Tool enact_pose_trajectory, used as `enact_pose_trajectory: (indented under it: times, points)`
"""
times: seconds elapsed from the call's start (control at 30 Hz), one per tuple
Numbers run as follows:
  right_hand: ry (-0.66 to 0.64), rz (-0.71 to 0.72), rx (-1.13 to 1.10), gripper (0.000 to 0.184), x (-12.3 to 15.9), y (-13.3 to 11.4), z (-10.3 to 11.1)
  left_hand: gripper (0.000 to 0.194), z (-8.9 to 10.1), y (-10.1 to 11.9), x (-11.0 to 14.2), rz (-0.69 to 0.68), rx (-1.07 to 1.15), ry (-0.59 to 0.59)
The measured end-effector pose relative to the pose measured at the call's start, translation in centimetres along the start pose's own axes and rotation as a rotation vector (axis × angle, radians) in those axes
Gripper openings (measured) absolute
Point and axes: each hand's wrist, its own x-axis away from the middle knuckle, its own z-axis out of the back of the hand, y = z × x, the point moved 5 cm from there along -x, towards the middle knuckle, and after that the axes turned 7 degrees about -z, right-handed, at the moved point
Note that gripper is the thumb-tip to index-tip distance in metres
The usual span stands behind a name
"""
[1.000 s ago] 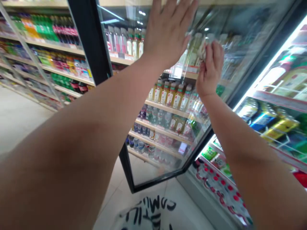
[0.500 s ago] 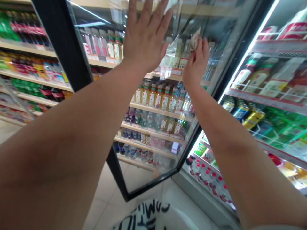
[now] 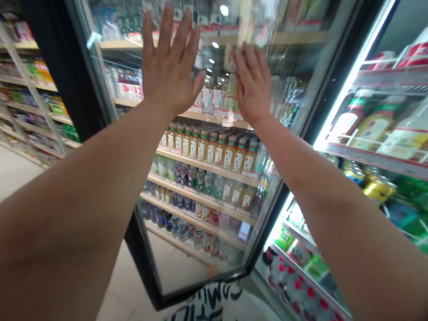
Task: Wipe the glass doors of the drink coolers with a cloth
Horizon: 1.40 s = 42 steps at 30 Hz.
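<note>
A glass cooler door [image 3: 180, 274] with a black frame stands swung open in front of me. My left hand [image 3: 170, 67] lies flat with spread fingers against the upper part of its pane. To the right of it, my right hand [image 3: 252, 82] presses a pale crumpled cloth or tissue [image 3: 230, 59] to the glass. The cloth shows at the fingertips' left side, blurred and partly hidden by the fingers. Bottled drinks [image 3: 210, 149] on wooden shelves are visible through the pane.
At the right is the lit cooler interior, with bottles [image 3: 371, 125] on wire-fronted shelves and red-capped bottles [image 3: 297, 285] at the bottom. Store shelves [image 3: 33, 89] line the left side. Pale floor tiles [image 3: 117, 281] lie below. A white garment with black lettering [image 3: 214, 301] shows at the bottom.
Both hands now appear farther left in view, and the right hand has tilted left, carrying the cloth across the glass. The door's left edge also appears farther left as the view shifts.
</note>
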Motion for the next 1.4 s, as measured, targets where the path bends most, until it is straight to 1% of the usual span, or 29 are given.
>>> enact_pose_trajectory:
  times: [0.03, 0.07, 0.1, 0.2, 0.23, 0.27, 0.37, 0.4, 0.43, 0.47, 0.57, 0.6, 0.63, 0.67, 0.77, 0.8, 0.83, 0.87, 0.93, 0.97, 1.0, 1.03, 1.13, 1.17, 1.2, 1.23, 1.33, 1.37, 1.4]
  points:
    - [-0.007, 0.084, -0.025, 0.054, 0.2, -0.1, -0.3, 0.074, -0.3, -0.3, 0.0, 0.008, -0.014, 0.005]
    - [-0.002, 0.109, -0.046, 0.054, 0.1, 0.2, -0.7, 0.075, -0.6, -0.7, 0.0, 0.023, -0.025, 0.005]
    - [0.023, 0.075, -0.064, 0.055, -0.1, 0.7, -1.1, 0.076, -0.8, -1.1, 0.0, 0.047, -0.035, 0.008]
    - [0.159, -0.18, -0.137, 0.057, -1.4, 2.6, -1.9, 0.082, -1.4, -1.9, 0.0, 0.1, -0.042, 0.012]
    - [0.182, -0.215, -0.162, 0.057, -1.7, 2.6, -2.0, 0.083, -1.5, -2.1, 0.0, 0.106, -0.039, 0.007]
    - [0.177, -0.189, -0.185, 0.057, -2.0, 2.3, -2.1, 0.082, -1.6, -2.2, 0.0, 0.108, -0.044, 0.002]
    - [0.056, 0.109, -0.219, 0.054, -2.0, -0.4, -1.9, 0.078, -1.4, -2.2, 0.2, 0.102, -0.075, -0.002]
    - [0.034, 0.165, -0.226, 0.053, -1.9, -1.0, -1.8, 0.077, -1.2, -2.1, 0.3, 0.099, -0.078, 0.004]
    - [0.037, 0.16, -0.235, 0.053, -1.9, -1.2, -1.8, 0.076, -1.1, -2.1, 0.4, 0.096, -0.077, 0.012]
    - [0.068, 0.089, -0.246, 0.053, -2.0, -1.0, -1.7, 0.075, -1.0, -2.0, 0.5, 0.091, -0.071, 0.017]
    - [0.202, -0.282, -0.27, 0.055, -2.4, 0.4, -2.1, 0.071, -0.8, -1.7, 0.7, 0.07, -0.062, 0.017]
    - [0.229, -0.353, -0.267, 0.055, -2.4, 0.4, -2.2, 0.07, -0.8, -1.6, 0.7, 0.066, -0.066, 0.015]
    - [0.238, -0.357, -0.261, 0.054, -2.4, 0.1, -2.3, 0.07, -0.8, -1.6, 0.8, 0.062, -0.073, 0.014]
    - [0.226, -0.293, -0.252, 0.054, -2.5, -0.6, -2.3, 0.069, -0.8, -1.6, 0.8, 0.057, -0.083, 0.012]
    - [0.113, 0.052, -0.226, 0.052, -2.5, -2.8, -2.1, 0.067, -0.9, -1.6, 0.8, 0.049, -0.106, 0.019]
    - [0.087, 0.1, -0.223, 0.052, -2.4, -2.9, -2.2, 0.067, -0.9, -1.6, 0.8, 0.047, -0.104, 0.026]
    - [0.087, 0.076, -0.226, 0.052, -2.5, -2.4, -2.2, 0.066, -0.9, -1.6, 0.8, 0.048, -0.098, 0.033]
    - [0.117, -0.01, -0.24, 0.052, -2.6, -1.6, -2.2, 0.066, -1.0, -1.6, 0.8, 0.05, -0.088, 0.038]
    - [0.23, -0.248, -0.292, 0.053, -2.6, 0.5, -2.2, 0.066, -1.0, -1.5, 0.9, 0.058, -0.067, 0.037]
    - [0.283, -0.332, -0.318, 0.053, -2.5, 1.2, -2.2, 0.066, -1.1, -1.5, 0.9, 0.063, -0.059, 0.033]
    - [0.307, -0.353, -0.333, 0.053, -2.3, 1.5, -2.2, 0.066, -1.1, -1.4, 0.9, 0.067, -0.055, 0.028]
    - [0.292, -0.303, -0.333, 0.052, -2.2, 1.2, -2.2, 0.066, -1.1, -1.4, 0.9, 0.07, -0.053, 0.024]
    - [0.104, 0.066, -0.275, 0.052, -1.6, -1.2, -2.1, 0.065, -1.2, -1.2, 0.9, 0.068, -0.062, 0.017]
    - [0.06, 0.145, -0.255, 0.053, -1.3, -1.7, -2.2, 0.065, -1.2, -1.2, 0.9, 0.067, -0.063, 0.015]
    - [0.058, 0.156, -0.244, 0.053, -1.2, -1.7, -2.3, 0.065, -1.2, -1.2, 0.9, 0.066, -0.06, 0.013]
    - [0.099, 0.09, -0.243, 0.053, -1.3, -1.1, -2.4, 0.064, -1.2, -1.2, 0.9, 0.065, -0.057, 0.011]
    - [0.317, -0.323, -0.27, 0.055, -1.5, 2.1, -3.0, 0.063, -1.2, -1.3, 1.0, 0.068, -0.057, 0.014]
    - [0.371, -0.446, -0.28, 0.057, -1.4, 3.0, -3.3, 0.063, -1.1, -1.3, 1.0, 0.067, -0.063, 0.018]
    - [0.403, -0.522, -0.284, 0.059, -1.4, 3.5, -3.4, 0.063, -1.1, -1.3, 1.0, 0.066, -0.071, 0.021]
